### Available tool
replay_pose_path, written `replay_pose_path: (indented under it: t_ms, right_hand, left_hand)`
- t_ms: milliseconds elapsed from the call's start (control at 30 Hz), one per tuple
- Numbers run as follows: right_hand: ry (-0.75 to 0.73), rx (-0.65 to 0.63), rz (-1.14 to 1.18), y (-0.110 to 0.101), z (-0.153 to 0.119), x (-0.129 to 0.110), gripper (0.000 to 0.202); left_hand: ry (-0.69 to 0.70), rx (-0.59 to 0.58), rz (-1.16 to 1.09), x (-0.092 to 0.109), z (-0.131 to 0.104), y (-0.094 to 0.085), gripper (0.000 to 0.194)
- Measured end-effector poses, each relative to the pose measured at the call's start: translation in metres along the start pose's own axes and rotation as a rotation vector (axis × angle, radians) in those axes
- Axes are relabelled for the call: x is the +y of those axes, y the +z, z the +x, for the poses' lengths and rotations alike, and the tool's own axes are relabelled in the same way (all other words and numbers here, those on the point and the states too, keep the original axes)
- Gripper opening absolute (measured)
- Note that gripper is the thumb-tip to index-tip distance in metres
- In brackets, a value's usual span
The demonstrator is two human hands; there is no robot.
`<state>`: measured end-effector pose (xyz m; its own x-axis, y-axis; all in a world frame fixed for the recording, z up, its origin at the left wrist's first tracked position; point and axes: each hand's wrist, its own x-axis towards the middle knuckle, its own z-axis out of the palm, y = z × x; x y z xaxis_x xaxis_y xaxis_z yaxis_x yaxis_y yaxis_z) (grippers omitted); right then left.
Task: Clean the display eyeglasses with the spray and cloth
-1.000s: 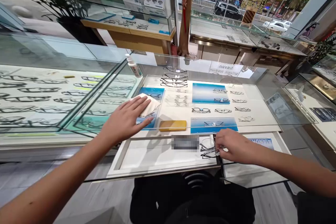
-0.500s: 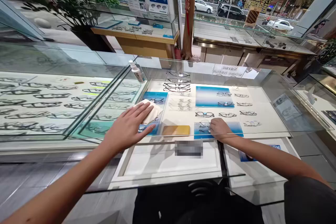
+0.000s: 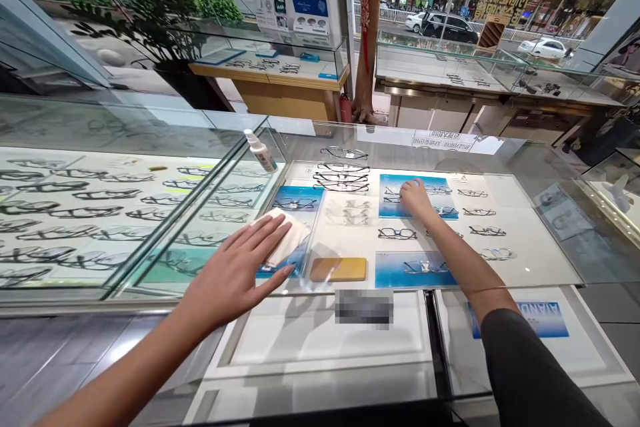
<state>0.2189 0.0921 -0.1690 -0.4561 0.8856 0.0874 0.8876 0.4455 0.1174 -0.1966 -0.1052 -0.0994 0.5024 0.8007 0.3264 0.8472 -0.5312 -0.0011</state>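
My left hand (image 3: pixel 245 267) lies flat with fingers stretched out over a white cloth (image 3: pixel 295 238), which rests on the glass top of a display counter (image 3: pixel 345 212). Beneath the glass there, a blue card (image 3: pixel 311 197) bears a pair of glasses (image 3: pixel 294 204). Under the glass, my right hand (image 3: pixel 414 195) is closed at the upper blue card (image 3: pixel 390 210), its fingers on one end of a pair of eyeglasses (image 3: pixel 391 195). Its fingertips are partly hidden. Another pair (image 3: pixel 424 267) sits on the lower blue card (image 3: pixel 387 273), below my right forearm.
A white spray bottle (image 3: pixel 260 151) stands behind the cloth. Inside the counter are stacked glasses (image 3: pixel 343 177), a yellow case (image 3: pixel 339 269) and several frames at right. Another glass case (image 3: pixel 75 213) with rows of glasses adjoins at left. A drawer (image 3: pixel 325 340) lies at the front.
My right hand has moved from the lower blue card to the upper one, farther from me. My left hand stays on the cloth, almost unmoved. The view has shifted slightly.
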Motion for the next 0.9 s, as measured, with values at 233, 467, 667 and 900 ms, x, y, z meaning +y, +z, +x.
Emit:
replay_pose_path:
  t_ms: [233,467,667,900]
  right_hand:
    - [0.034,-0.056,0.008,0.019,0.038,0.020,0.033]
    - [0.065,-0.110,0.026,0.031,0.053,0.027,0.032]
    - [0.110,-0.096,0.044,0.034,0.051,0.022,0.033]
    - [0.169,-0.022,0.032,0.036,0.027,-0.002,0.038]
  left_hand:
    - [-0.005,-0.019,0.005,0.003,-0.004,-0.007,0.079]
    - [-0.008,-0.047,0.005,0.005,-0.005,-0.012,0.080]
    - [-0.018,-0.054,0.003,0.005,-0.004,-0.012,0.080]
    - [-0.018,-0.034,-0.006,0.004,-0.003,-0.008,0.078]
